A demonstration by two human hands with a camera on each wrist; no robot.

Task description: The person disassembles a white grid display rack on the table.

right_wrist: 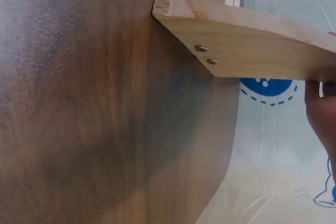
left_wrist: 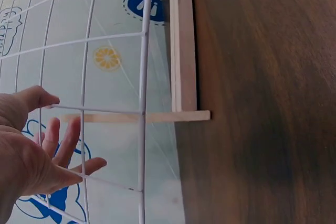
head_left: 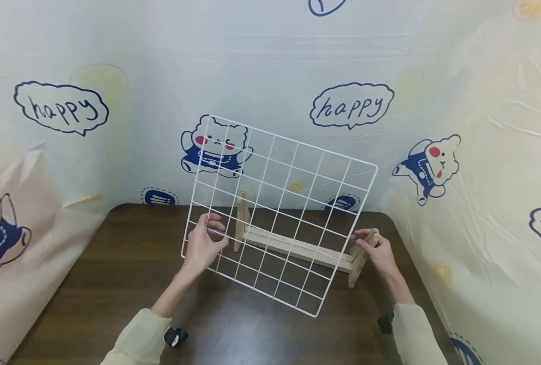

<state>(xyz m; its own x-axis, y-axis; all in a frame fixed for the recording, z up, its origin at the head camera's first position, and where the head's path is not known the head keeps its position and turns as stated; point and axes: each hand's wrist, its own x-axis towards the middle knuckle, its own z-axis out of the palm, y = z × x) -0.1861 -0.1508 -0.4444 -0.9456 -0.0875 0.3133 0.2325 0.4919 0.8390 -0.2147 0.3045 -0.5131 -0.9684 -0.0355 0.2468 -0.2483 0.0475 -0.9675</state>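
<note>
A white wire grid panel [head_left: 293, 141] is held up at a tilt above the table, its upper left corner highest. My left hand [head_left: 205, 243] grips it near its lower left, with fingers through the squares; the left wrist view shows thumb and fingers around the thin wires [left_wrist: 143, 77]. Behind the panel stands a pale wooden stand [head_left: 293, 247], a long rail between two upright end pieces. My right hand [head_left: 377, 248] pinches the top of its right end piece [right_wrist: 247, 35], near the panel's right edge. Most of that hand is out of the right wrist view.
The dark brown wooden table [head_left: 124, 284] stretches out under everything. A pale curtain [head_left: 270, 61] printed with bears and the word "happy" hangs behind and at both sides. Two metal screw heads [right_wrist: 201, 49] show on the outer face of the end piece.
</note>
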